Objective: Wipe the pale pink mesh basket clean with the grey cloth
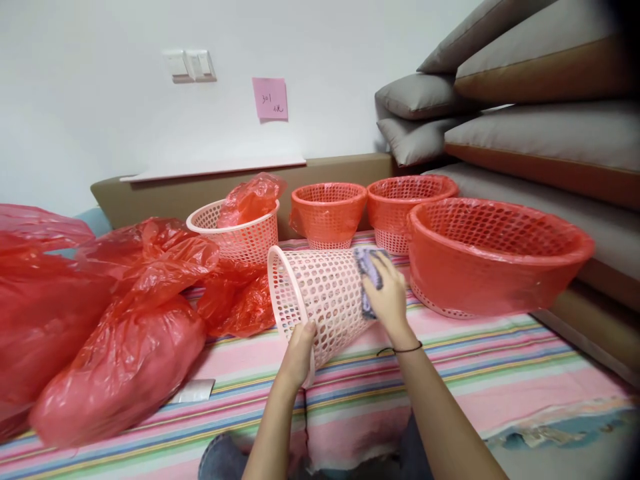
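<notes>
A pink perforated plastic basket [333, 287] lies tilted on its side in front of me, its open rim facing left. My left hand [300, 350] grips the lower part of that rim, thumb on the outside. Against the basket's base, on the right, my right hand [387, 290] presses a purple and dark cloth [367, 267]. The fingers of my right hand are bent over the cloth. A dark band circles my right wrist.
Red-covered baskets stand behind and right [327, 207], [410, 193], [495, 267]. A pink basket [240, 240] holds a red bag. Filled red bags [130, 360] lie left on the striped cloth [350, 380]. Grey cushions [545, 140] are stacked at right.
</notes>
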`<state>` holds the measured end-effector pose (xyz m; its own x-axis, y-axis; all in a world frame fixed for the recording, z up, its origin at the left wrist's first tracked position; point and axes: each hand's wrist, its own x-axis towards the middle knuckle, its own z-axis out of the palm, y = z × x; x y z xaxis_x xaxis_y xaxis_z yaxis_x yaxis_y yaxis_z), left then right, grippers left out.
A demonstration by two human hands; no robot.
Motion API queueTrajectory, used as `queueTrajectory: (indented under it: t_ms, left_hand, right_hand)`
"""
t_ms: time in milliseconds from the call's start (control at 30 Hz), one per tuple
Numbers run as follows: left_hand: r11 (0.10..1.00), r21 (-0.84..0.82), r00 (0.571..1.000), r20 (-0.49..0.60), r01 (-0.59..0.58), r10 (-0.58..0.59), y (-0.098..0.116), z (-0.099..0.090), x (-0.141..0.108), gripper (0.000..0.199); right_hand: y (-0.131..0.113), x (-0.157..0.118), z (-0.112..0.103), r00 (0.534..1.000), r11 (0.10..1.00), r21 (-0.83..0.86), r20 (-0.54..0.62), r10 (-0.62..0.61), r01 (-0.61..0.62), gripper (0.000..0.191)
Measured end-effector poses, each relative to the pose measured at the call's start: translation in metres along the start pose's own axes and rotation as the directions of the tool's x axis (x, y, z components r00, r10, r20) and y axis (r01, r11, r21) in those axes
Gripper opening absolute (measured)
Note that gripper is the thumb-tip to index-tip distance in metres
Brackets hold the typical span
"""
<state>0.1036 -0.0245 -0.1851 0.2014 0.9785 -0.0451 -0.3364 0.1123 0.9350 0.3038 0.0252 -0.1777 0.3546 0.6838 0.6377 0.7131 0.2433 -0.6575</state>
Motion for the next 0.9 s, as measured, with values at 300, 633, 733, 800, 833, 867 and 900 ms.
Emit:
queueTrajectory:
  t_ms: [300,633,733,800,833,867,900]
  left_hand:
    - [0.999,-0.039,1.0,0.006,0.024,-0.023,0.0,-0.001,0.0,0.073]
    - [0.998,-0.009,0.998,0.005,0.065,-0.065,0.001,-0.003,0.004,0.069]
    - [0.999,0.017,0.993,0.107,0.041,-0.043,0.004,0.0,0.003,0.07]
    - [1.0,0.002,0.987,0.155,0.027,-0.027,0.006,0.003,0.002,0.072]
    - [1.0,-0.01,0.988,0.154,0.027,-0.025,0.007,0.004,0.001,0.074]
    - [0.999,-0.022,0.989,0.143,0.028,-0.024,0.007,0.005,0.001,0.075]
    - [0.999,-0.035,0.992,0.127,0.024,-0.02,0.007,0.006,0.001,0.076]
  right_hand:
    - [-0.04,-0.021,-0.003,0.982,0.987,0.01,0.103,-0.158,0.158,0.046]
    - [-0.04,-0.023,0.005,0.979,0.98,0.047,0.062,-0.196,0.193,0.05]
    - [0.009,-0.004,0.007,0.987,0.995,0.016,-0.128,0.1,-0.099,0.049]
    - [0.024,0.001,0.007,0.959,0.976,0.015,-0.185,0.216,-0.217,0.051]
    - [0.025,0.001,0.007,0.957,0.974,0.01,-0.187,0.223,-0.225,0.051]
    - [0.021,-0.002,0.007,0.966,0.981,0.001,-0.174,0.194,-0.196,0.05]
    - [0.013,-0.006,0.007,0.98,0.991,-0.011,-0.149,0.132,-0.135,0.049]
